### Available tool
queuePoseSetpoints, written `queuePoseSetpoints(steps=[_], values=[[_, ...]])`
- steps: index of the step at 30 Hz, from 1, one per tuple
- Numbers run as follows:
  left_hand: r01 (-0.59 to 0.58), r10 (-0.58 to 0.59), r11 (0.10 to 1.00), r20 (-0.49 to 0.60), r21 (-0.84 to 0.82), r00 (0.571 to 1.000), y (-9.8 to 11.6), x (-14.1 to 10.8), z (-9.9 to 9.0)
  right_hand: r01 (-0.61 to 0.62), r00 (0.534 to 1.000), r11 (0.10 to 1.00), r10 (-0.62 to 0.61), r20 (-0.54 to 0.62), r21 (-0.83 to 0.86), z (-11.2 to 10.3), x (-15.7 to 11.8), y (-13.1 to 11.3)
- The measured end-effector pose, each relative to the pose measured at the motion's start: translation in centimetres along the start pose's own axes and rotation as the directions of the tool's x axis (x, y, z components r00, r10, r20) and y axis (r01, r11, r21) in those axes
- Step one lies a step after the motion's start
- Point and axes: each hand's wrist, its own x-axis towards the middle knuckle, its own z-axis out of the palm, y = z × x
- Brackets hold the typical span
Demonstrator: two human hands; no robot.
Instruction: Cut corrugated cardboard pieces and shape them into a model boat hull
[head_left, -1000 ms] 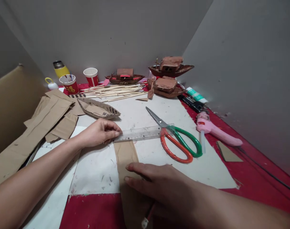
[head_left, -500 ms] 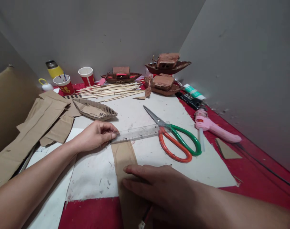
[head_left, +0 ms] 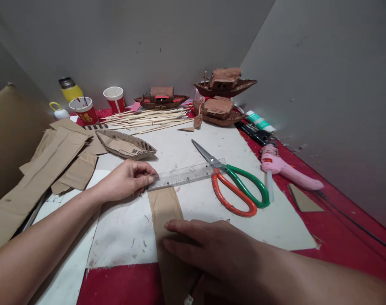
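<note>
The left hand [head_left: 131, 181] has its thumb and forefinger pressed together on the left end of a clear ruler [head_left: 183, 176], which lies across the far end of a cardboard strip [head_left: 165, 207]. The right hand [head_left: 218, 248] is over the strip's nearer part, forefinger and thumb extended with a narrow gap between them; its other fingers are hidden, so whether they grip the dark stick [head_left: 196, 284] below the palm cannot be told. The ruler's right end overlaps the scissors [head_left: 234, 207], just below their blades. White paper [head_left: 123, 245] shows between strip and scissors handles, and beyond the ruler up to the cardboard boat [head_left: 126, 144]. The paper's near edge stops short, baring the red counter [head_left: 119, 284], while the strip runs past it.
</note>
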Motion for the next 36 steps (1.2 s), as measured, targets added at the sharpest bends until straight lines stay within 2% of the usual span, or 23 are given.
queuePoseSetpoints(steps=[15,17,19,21,24,25,27,28,29,32,34,35,36], values=[[-0.012,0.012,0.999,-0.007,0.030,1.000,0.1,-0.2,0.0,-0.021,1.000,1.000,0.021,0.005,0.023,0.1,0.0,0.0],[-0.012,0.012,0.999,-0.007,0.034,1.000,0.2,-0.2,0.1,-0.003,1.000,1.000,0.003,-0.016,0.026,0.3,-0.1,0.3],[-0.023,0.023,0.999,-0.010,0.042,1.000,0.2,-0.2,0.1,0.052,0.993,0.997,-0.045,-0.104,0.057,0.7,-0.4,0.6],[-0.039,0.039,0.998,-0.014,0.051,0.999,0.1,-0.2,0.2,0.108,0.958,0.986,-0.068,-0.279,0.127,0.9,-0.8,1.0],[-0.060,0.061,0.997,-0.015,0.051,0.998,0.0,-0.3,0.4,0.122,0.859,0.969,0.005,-0.513,0.213,0.5,-1.8,1.1],[-0.066,0.067,0.997,-0.015,0.051,0.998,0.0,-0.3,0.4,0.100,0.804,0.966,0.063,-0.591,0.239,0.1,-2.1,1.1],[-0.080,0.082,0.995,-0.017,0.064,0.997,-0.1,-0.2,0.4,0.059,0.656,0.950,0.195,-0.729,0.307,-0.9,-2.5,0.7],[-0.088,0.090,0.993,-0.021,0.076,0.996,-0.1,-0.2,0.4,0.048,0.596,0.936,0.254,-0.761,0.350,-1.4,-2.6,0.5],[-0.097,0.099,0.991,-0.025,0.090,0.995,-0.1,-0.2,0.3,0.038,0.568,0.918,0.305,-0.764,0.395,-1.9,-2.5,0.3],[-0.121,0.126,0.985,-0.034,0.120,0.991,-0.1,-0.1,0.3,0.003,0.632,0.840,0.419,-0.652,0.542,-2.9,-1.6,-0.5],[-0.133,0.138,0.983,-0.034,0.125,0.990,-0.1,-0.1,0.3,0.015,0.624,0.744,0.515,-0.587,0.668,-3.0,-0.2,-1.0],[-0.140,0.145,0.982,-0.034,0.126,0.989,-0.1,-0.1,0.3,0.044,0.593,0.687,0.567,-0.572,0.725,-2.9,0.6,-1.2],[-0.147,0.153,0.981,-0.034,0.128,0.988,-0.1,-0.1,0.3,0.069,0.588,0.635,0.597,-0.546,0.769,-2.8,1.4,-1.3]])
